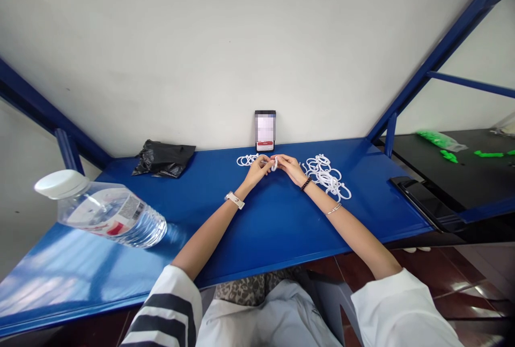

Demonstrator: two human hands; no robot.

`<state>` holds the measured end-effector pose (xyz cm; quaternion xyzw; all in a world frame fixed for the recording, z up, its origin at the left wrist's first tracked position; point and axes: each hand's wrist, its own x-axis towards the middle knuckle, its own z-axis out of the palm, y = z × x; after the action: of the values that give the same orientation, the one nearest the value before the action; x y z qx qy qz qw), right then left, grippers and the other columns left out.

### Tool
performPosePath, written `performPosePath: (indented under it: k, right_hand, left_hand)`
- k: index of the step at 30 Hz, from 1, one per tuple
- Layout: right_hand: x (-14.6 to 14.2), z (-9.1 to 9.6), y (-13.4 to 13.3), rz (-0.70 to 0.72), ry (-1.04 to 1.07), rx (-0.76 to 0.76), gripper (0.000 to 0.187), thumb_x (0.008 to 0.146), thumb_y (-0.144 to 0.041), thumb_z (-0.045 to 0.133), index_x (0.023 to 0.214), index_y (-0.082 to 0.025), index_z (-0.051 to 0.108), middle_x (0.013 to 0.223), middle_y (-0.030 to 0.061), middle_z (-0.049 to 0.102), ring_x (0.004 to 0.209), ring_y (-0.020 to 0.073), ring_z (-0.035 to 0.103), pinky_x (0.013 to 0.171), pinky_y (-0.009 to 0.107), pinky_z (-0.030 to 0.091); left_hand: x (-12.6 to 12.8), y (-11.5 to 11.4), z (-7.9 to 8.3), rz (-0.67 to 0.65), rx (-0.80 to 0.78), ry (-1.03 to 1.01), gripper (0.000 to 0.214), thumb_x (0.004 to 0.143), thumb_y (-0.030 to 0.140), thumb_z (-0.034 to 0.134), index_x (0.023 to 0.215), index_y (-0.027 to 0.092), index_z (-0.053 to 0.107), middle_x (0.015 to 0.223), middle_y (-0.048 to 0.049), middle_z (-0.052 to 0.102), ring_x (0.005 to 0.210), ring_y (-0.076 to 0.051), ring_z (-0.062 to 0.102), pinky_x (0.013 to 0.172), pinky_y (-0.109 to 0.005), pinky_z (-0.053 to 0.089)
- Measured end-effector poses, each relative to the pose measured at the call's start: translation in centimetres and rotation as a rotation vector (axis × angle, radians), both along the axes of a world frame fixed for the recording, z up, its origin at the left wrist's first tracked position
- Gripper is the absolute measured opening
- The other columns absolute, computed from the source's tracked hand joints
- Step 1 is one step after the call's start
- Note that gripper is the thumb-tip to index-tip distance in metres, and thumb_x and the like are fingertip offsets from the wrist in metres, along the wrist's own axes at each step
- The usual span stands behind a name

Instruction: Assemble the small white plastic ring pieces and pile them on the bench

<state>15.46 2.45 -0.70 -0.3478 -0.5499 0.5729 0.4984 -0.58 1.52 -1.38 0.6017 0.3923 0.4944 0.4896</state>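
Note:
Both of my hands meet over the middle of the blue table (249, 229), close to its back edge. Between my fingertips is a small white ring (274, 164). My left hand (258, 170) pinches it from the left, and my right hand (290, 168) grips it from the right; the fingers partly cover it. Just behind my left hand lie several white rings (246, 160) in a row. To the right of my right wrist is a loose, tangled pile of similar white rings (326, 175).
A phone (265, 131) leans upright against the wall behind my hands. On the left stand a black plastic bag (163, 158) and a large water bottle (108, 213) near the front. Blue metal posts rise at both sides. A dark table (478, 175) with green pieces adjoins on the right.

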Motion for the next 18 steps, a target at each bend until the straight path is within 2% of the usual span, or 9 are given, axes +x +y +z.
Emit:
performPosePath:
  k: [5,7,13,18]
  right_hand:
    - [0.11,0.02,0.20,0.008,0.073,-0.016,0.035,0.070,-0.052,0.075,0.085,-0.020,0.073,0.082,0.0046,0.068,0.082,0.0175,0.061,0.081,0.032,0.049]
    - [0.11,0.08,0.19,0.022,0.086,-0.024,0.036,0.071,-0.051,0.075,0.087,-0.019,0.073,0.079,0.0041,0.067,0.080,0.0169,0.060,0.079,0.032,0.049]
    - [0.11,-0.04,0.21,0.091,0.106,-0.057,0.034,0.073,-0.048,0.074,0.090,-0.019,0.073,0.077,0.0027,0.065,0.073,0.0143,0.057,0.072,0.030,0.049]
    - [0.20,-0.12,0.33,0.087,0.098,-0.067,0.032,0.068,-0.047,0.078,0.083,-0.019,0.074,0.079,0.0032,0.066,0.077,0.0157,0.059,0.075,0.030,0.048]
  left_hand:
    - [0.10,-0.25,-0.11,-0.035,0.007,0.017,0.046,0.074,0.048,0.071,0.099,0.019,0.047,0.093,-0.0020,0.061,0.064,-0.007,0.057,0.056,-0.019,0.043]
    - [0.22,-0.35,-0.12,-0.039,0.008,0.038,0.051,0.071,0.046,0.074,0.102,0.019,0.044,0.098,-0.0026,0.061,0.062,-0.006,0.057,0.056,-0.019,0.043]
    - [0.45,-0.44,-0.11,-0.051,-0.005,0.045,0.057,0.066,0.046,0.078,0.099,0.020,0.039,0.078,0.0036,0.059,0.057,-0.007,0.056,0.056,-0.020,0.042]
    - [0.42,-0.48,-0.17,-0.040,0.012,0.093,0.054,0.067,0.045,0.078,0.099,0.019,0.043,0.067,0.0062,0.055,0.055,-0.008,0.053,0.054,-0.021,0.039]
